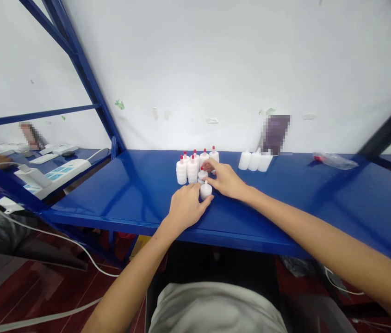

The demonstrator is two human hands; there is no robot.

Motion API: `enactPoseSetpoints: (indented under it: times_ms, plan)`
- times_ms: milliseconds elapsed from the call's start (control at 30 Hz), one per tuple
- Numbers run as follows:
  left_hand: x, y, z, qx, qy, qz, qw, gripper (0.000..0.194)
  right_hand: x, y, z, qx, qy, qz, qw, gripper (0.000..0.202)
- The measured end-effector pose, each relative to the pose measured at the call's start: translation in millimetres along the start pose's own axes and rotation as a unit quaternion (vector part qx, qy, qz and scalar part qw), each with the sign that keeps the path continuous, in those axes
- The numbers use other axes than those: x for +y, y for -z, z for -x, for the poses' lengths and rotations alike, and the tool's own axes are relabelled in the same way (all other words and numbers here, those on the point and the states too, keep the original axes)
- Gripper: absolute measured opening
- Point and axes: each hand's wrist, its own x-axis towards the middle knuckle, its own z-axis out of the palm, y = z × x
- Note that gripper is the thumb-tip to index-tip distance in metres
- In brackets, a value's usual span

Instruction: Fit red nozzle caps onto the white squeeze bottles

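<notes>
My left hand (184, 204) is closed around a small white squeeze bottle (206, 190) near the table's front edge. Its bare nozzle points up, with no red cap on it. Just behind, the fingers of my right hand (228, 180) close on another white bottle (202, 175), which has a red tip. Part of that bottle is hidden by my fingers and the nearer bottle. Close by on the left and behind, several red-tipped white bottles (192, 171) stand upright in a tight group.
Several white bottles without red tips (254, 161) stand farther right on the blue table (139, 185). A blurred dark upright object (276, 134) is behind them. A clear plastic bag with something red (336, 160) lies at right. Blue posts (87, 69) and a power strip (56, 175) are at left.
</notes>
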Motion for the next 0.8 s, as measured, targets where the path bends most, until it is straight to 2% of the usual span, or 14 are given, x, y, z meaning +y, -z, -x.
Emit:
enactPoseSetpoints:
  times_ms: [167,267,367,500,567,633,733,800]
  plan:
    - [-1,-0.1,0,0.004,-0.006,0.0,1.0,0.031,10,-3,0,-0.01,-0.007,0.092,0.996,0.013]
    - [0,0.3,0,0.002,-0.001,-0.003,1.0,0.031,7,4,-1,-0.006,-0.006,0.118,0.993,0.01]
    - [1,0.8,0,-0.001,0.004,-0.003,1.0,0.032,3,24,-1,0.013,-0.003,0.124,0.992,0.011]
    - [0,0.8,-1,0.002,-0.001,-0.001,1.0,0.031,8,63,2,-0.001,-0.03,0.129,0.991,0.018]
    - [-1,0.4,-1,0.003,0.0,-0.001,1.0,0.032,14,79,6,-0.032,-0.064,0.151,0.986,0.02]
    - [-2,-0.2,-1,0.002,0.002,-0.002,1.0,0.032,21,91,9,-0.1,-0.093,0.177,0.975,0.019]
    - [-2,-0.5,-1,-0.001,0.005,-0.004,1.0,0.032,28,101,13,-0.215,-0.111,0.161,0.957,0.014]
    - [-1,-0.2,-1,-0.001,0.006,-0.004,1.0,0.033,31,103,14,-0.255,-0.114,0.129,0.952,0.013]
